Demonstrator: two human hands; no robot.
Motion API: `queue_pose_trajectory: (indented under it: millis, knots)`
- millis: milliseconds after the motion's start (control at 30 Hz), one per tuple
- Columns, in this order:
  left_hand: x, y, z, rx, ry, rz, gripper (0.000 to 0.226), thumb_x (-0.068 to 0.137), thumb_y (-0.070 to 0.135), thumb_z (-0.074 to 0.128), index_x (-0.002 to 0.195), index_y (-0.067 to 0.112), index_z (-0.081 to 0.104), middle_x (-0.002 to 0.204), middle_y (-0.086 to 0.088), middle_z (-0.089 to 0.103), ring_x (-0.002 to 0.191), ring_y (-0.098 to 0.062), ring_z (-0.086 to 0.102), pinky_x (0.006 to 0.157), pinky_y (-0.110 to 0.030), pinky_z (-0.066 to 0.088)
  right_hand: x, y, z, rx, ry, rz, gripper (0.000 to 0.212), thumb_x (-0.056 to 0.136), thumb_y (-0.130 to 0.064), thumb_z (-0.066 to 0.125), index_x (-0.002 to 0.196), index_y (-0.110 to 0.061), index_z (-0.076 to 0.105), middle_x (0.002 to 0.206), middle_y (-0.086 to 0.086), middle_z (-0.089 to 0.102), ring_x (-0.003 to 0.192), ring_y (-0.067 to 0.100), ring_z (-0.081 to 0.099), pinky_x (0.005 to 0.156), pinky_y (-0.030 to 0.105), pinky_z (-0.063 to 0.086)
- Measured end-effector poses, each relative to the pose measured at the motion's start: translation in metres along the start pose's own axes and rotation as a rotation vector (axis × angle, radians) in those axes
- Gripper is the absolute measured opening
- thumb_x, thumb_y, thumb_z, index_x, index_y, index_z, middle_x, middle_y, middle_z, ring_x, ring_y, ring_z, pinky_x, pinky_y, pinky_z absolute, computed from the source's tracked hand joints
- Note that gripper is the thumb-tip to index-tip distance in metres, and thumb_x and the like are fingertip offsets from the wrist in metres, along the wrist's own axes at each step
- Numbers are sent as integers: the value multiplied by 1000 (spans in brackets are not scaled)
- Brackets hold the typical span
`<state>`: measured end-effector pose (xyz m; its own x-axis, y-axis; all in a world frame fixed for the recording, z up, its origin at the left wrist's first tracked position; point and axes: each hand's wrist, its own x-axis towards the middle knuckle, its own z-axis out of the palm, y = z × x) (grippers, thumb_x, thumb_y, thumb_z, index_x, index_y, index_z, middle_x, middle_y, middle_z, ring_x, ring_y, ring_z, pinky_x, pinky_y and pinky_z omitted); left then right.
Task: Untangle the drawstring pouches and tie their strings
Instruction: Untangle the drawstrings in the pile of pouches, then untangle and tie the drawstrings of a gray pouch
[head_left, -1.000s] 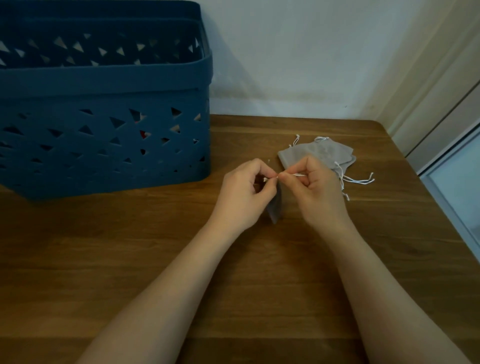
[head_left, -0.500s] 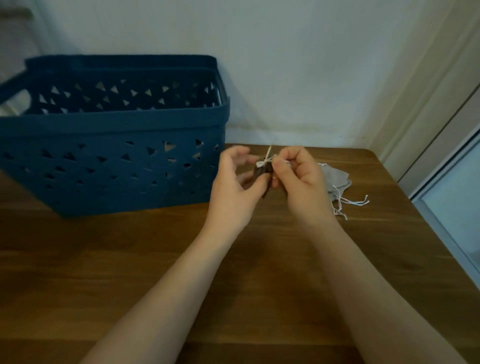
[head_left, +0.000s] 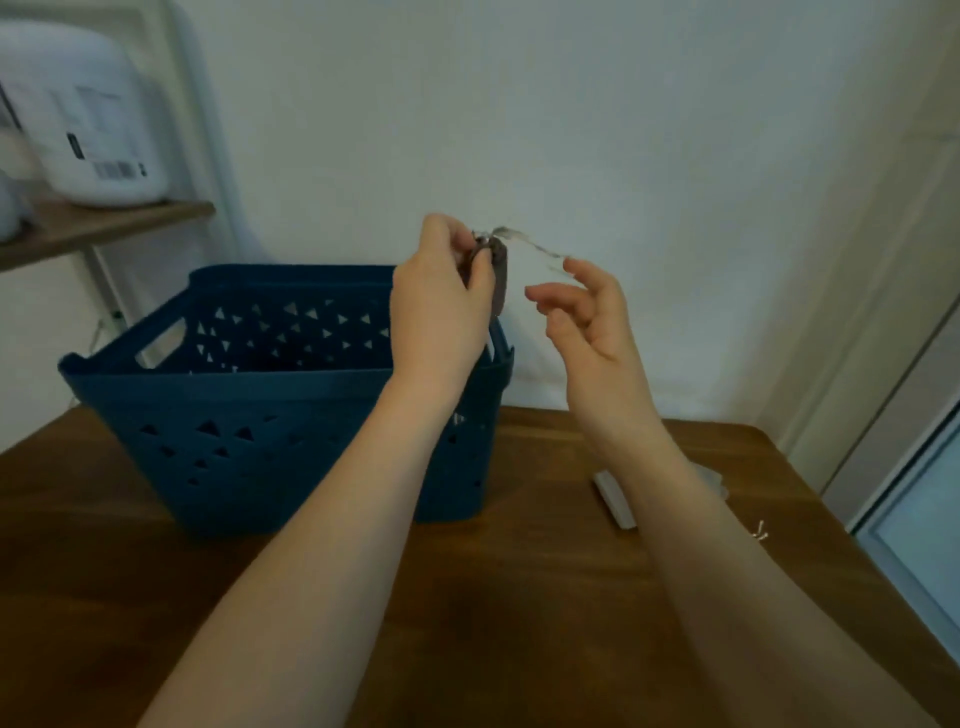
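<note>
My left hand (head_left: 441, 312) is raised above the blue basket (head_left: 291, 441) and grips a small grey drawstring pouch (head_left: 497, 280) near its gathered top. A blurred white string (head_left: 535, 247) runs from the pouch's top to the right, ending near the index fingertip of my right hand (head_left: 592, 322). That hand's fingers are spread and loosely bent, and the thumb and index finger are apart. More grey pouches (head_left: 615, 499) lie on the wooden table (head_left: 519, 597), mostly hidden behind my right forearm, with a white string end (head_left: 761, 531) showing.
The basket stands at the table's back left against a white wall. A wooden shelf (head_left: 104, 223) at the far left carries a white appliance (head_left: 88, 114). A door frame and a glass panel (head_left: 914, 519) run along the table's right edge.
Both hands rose from the table to above the basket, carrying the pouch. My right hand let go of the string and moved away to the right. The camera tilted upward.
</note>
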<state>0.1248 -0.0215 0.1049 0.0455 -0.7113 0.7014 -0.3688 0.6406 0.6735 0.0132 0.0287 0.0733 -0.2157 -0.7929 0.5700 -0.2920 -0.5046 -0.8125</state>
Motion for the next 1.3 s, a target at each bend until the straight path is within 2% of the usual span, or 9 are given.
queue_pose_trajectory:
  millis: [100, 233, 367, 500, 700, 833, 900, 1067, 1300]
  knots:
    - [7, -22, -5, 284, -200, -121, 12, 97, 20, 47, 107, 15, 43, 85, -6, 58, 73, -21, 56, 61, -38, 46, 0, 12, 8, -35, -2, 42, 30, 98, -8, 40, 124, -23, 40, 104, -11, 60, 106, 1, 54, 96, 17, 40]
    - [-1, -31, -5, 707, -476, -160, 27, 97, 38, 44, 112, 19, 56, 122, -7, 53, 116, -30, 44, 98, -45, 33, -8, 28, 3, -4, 68, 167, 21, 96, -9, 45, 110, -21, 53, 91, -7, 65, 97, 7, 61, 95, 32, 48]
    - [-19, -20, 2, 330, -273, 247, 17, 94, 18, 51, 102, 9, 63, 104, -5, 59, 103, -24, 51, 88, -31, 38, -19, 41, -9, 2, 139, 253, 19, 96, -8, 46, 107, -16, 57, 89, -3, 66, 88, 8, 63, 83, 27, 51]
    - [-35, -3, 17, 26, -505, 372, 13, 93, 14, 52, 98, 9, 63, 80, 3, 60, 70, -10, 54, 62, -21, 43, -30, 57, -35, -86, 144, 328, 17, 96, -8, 46, 102, -15, 61, 90, 0, 66, 87, 13, 63, 78, 25, 52]
    - [-76, -20, 57, 120, -898, 222, 16, 97, 23, 48, 102, 18, 63, 87, 3, 64, 75, -12, 59, 71, -37, 53, -41, 106, -114, -796, 159, 459, 16, 92, -14, 50, 104, -14, 61, 112, 6, 59, 94, 17, 53, 73, 28, 39]
    - [-108, -31, 81, 193, -1046, 156, 18, 97, 26, 48, 105, 19, 63, 89, 2, 65, 78, -13, 61, 74, -39, 54, -63, 129, -140, -880, 54, 624, 26, 92, -15, 50, 117, -11, 57, 121, 9, 56, 88, 15, 48, 66, 24, 39]
    - [-119, -33, 89, 170, -1048, 124, 16, 97, 24, 48, 101, 18, 63, 86, 2, 64, 75, -13, 60, 73, -38, 53, -73, 138, -142, -828, 14, 648, 30, 92, -20, 53, 120, -9, 56, 118, 9, 57, 88, 14, 50, 65, 23, 40]
    - [-136, -40, 100, 97, -994, -8, 11, 96, 22, 50, 98, 22, 61, 89, 7, 63, 80, -5, 59, 72, -25, 52, -83, 157, -135, -1019, -136, 588, 51, 82, -45, 63, 126, -20, 52, 131, 6, 51, 122, 27, 43, 99, 42, 40]
    - [-143, -58, 103, 77, -990, -155, 34, 90, 2, 50, 115, 26, 55, 105, 12, 57, 90, 0, 56, 70, -7, 43, -85, 159, -136, -1228, -74, 317, 17, 88, -25, 59, 101, -25, 70, 146, 4, 38, 136, 28, 21, 107, 44, 14]
